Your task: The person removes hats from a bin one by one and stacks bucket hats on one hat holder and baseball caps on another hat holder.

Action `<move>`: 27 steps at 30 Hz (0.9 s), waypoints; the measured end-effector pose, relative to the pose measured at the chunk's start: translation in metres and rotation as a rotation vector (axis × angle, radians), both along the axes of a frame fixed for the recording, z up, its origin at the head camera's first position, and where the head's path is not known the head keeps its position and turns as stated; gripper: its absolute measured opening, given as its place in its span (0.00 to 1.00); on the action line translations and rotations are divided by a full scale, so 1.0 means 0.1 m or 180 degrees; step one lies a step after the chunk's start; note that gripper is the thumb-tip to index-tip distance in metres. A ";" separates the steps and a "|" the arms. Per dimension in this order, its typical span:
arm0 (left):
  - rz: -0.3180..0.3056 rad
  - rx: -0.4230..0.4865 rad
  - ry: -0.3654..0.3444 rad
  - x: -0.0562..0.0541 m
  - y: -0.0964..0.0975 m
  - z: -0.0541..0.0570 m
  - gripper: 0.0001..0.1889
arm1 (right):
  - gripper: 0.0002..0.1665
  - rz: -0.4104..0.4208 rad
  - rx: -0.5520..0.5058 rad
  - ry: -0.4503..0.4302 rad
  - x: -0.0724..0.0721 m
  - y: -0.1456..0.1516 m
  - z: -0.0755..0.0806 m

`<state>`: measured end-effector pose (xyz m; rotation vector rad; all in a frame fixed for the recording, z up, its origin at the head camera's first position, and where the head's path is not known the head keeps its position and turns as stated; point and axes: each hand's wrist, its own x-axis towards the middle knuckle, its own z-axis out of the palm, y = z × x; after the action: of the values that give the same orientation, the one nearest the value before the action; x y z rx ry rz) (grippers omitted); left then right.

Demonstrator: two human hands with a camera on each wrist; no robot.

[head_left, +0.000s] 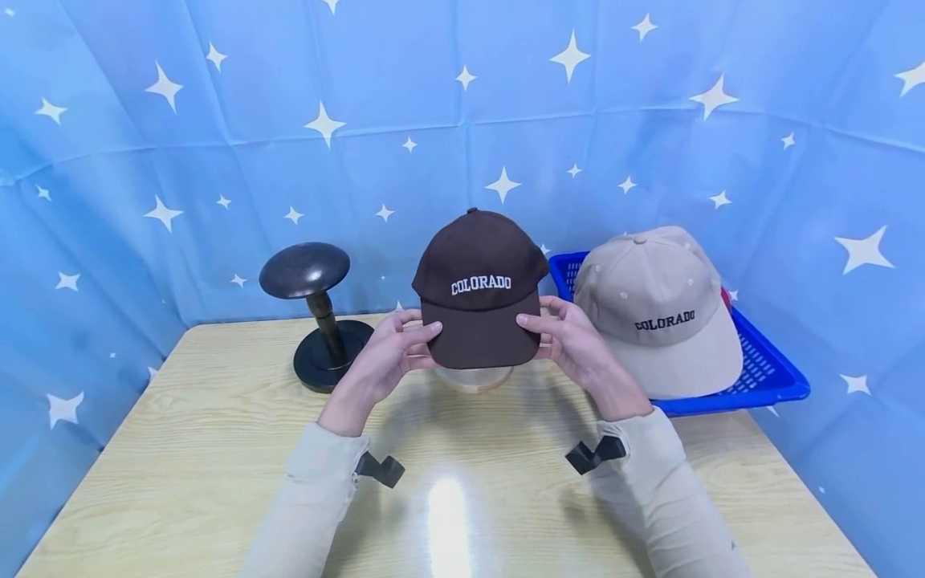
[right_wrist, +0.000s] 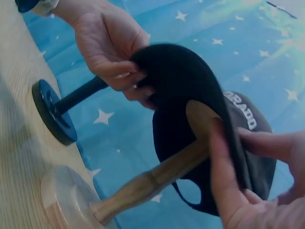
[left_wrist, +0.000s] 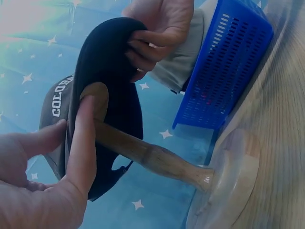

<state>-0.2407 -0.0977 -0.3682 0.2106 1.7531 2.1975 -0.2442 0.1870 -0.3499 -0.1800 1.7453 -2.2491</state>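
A dark brown baseball cap [head_left: 480,257] with white COLORADO lettering sits over the top of a wooden hat stand [left_wrist: 157,160], its brim toward me. My left hand [head_left: 390,345] pinches the brim's left edge, thumb on top and fingers underneath. On the opposite edge my right hand [head_left: 571,341] pinches the brim the same way. Both wrist views show the stand's round wooden top inside the cap's hollow, with its turned post running down to a round base [right_wrist: 71,200] on the table. From the head view the cap hides most of this stand.
Left of the cap stands a black hat stand [head_left: 305,270] with a domed top and round base. At the right, a beige COLORADO cap [head_left: 650,297] lies in a blue perforated basket [head_left: 776,385]. A starry blue curtain [head_left: 390,80] hangs behind the wooden table [head_left: 217,449].
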 end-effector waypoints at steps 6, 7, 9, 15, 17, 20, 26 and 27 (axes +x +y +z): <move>0.0047 -0.0394 -0.0004 -0.06 -0.01 -0.07 0.18 | 0.31 0.0068 0.0577 0.0036 -0.03 0.03 -0.05; 0.0037 -0.0443 -0.0012 -0.07 -0.01 -0.08 0.18 | 0.33 0.0063 0.0629 0.0036 -0.04 0.03 -0.06; 0.0003 -0.0531 -0.0012 -0.08 -0.01 -0.11 0.16 | 0.37 0.0058 0.0772 0.0037 -0.06 0.02 -0.08; -0.0148 -0.0847 0.0044 -0.10 0.00 -0.23 0.13 | 0.42 0.0035 0.1520 0.0059 -0.07 0.01 -0.14; -0.0176 -0.0991 0.0086 -0.12 0.00 -0.27 0.13 | 0.40 0.0065 0.1737 0.0074 -0.08 -0.01 -0.17; -0.0170 -0.1134 0.0083 -0.14 0.00 -0.32 0.13 | 0.36 0.0146 0.1822 0.0038 -0.09 -0.04 -0.21; -0.0213 -0.1298 0.0090 -0.16 0.00 -0.37 0.17 | 0.36 0.0227 0.1796 -0.0051 -0.12 -0.03 -0.31; -0.0229 -0.1308 0.0093 -0.16 0.00 -0.38 0.18 | 0.36 0.0222 0.1811 -0.0042 -0.13 -0.03 -0.32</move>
<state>-0.2569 -0.0978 -0.4063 0.2037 2.1270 1.7436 -0.2575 0.1839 -0.3822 -0.0991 2.2432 -1.6161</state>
